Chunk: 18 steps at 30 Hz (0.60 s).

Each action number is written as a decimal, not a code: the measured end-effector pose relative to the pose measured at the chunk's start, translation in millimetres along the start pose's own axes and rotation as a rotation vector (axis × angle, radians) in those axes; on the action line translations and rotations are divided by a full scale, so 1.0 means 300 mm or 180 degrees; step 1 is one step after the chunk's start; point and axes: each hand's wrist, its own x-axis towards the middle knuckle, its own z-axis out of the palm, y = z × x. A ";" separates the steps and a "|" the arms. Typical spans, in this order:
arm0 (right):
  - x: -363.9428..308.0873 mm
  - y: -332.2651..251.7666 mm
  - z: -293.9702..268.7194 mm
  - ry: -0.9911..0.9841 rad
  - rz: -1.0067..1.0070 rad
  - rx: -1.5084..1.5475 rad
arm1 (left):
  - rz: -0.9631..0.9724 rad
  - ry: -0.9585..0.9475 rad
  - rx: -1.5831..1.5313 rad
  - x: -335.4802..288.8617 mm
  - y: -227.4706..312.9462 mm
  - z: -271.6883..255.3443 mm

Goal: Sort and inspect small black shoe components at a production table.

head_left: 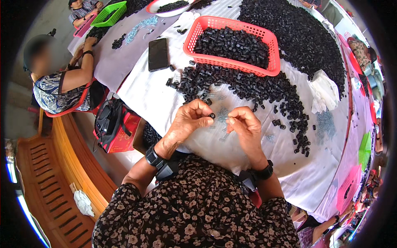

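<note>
Over the white cloth, my left hand [184, 123] pinches a small black plastic cap-like piece [212, 116] between thumb and forefinger. A short gap away, my right hand [248, 131] has thumb and forefinger pressed together; a tiny pale glint shows at the tips, too small to name. Thin silvery metal pieces [222, 117] lie scattered on the cloth between and beneath my hands. Beyond them spreads a band of loose black plastic pieces [244, 86]. Behind that band stands a red perforated basket [231, 65] filled with more such black pieces.
A large black heap [295, 37] covers the far right, beside a crumpled white plastic bag [324, 91]. More silvery pieces [326, 125] lie at right. A dark phone [158, 54] rests left of the basket. Another person [62, 87] sits at left near a wooden bench [53, 186].
</note>
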 end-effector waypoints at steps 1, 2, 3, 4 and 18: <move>-0.002 -0.006 0.003 0.0005 0.0004 -0.0005 | -0.0004 -0.0005 -0.0006 -0.005 -0.002 0.005; -0.004 -0.010 0.007 -0.0060 0.0050 0.0102 | -0.0014 -0.0106 -0.0013 -0.008 -0.004 0.010; -0.005 -0.014 0.009 -0.0126 0.0096 0.0210 | -0.0024 -0.0208 -0.0020 -0.012 -0.006 0.016; -0.007 -0.018 0.011 -0.0119 0.0102 0.0206 | 0.0019 -0.0225 0.0042 -0.018 -0.001 0.029; -0.009 -0.035 0.012 -0.0225 0.0027 -0.0306 | -0.0058 -0.0290 -0.0184 -0.038 -0.038 0.056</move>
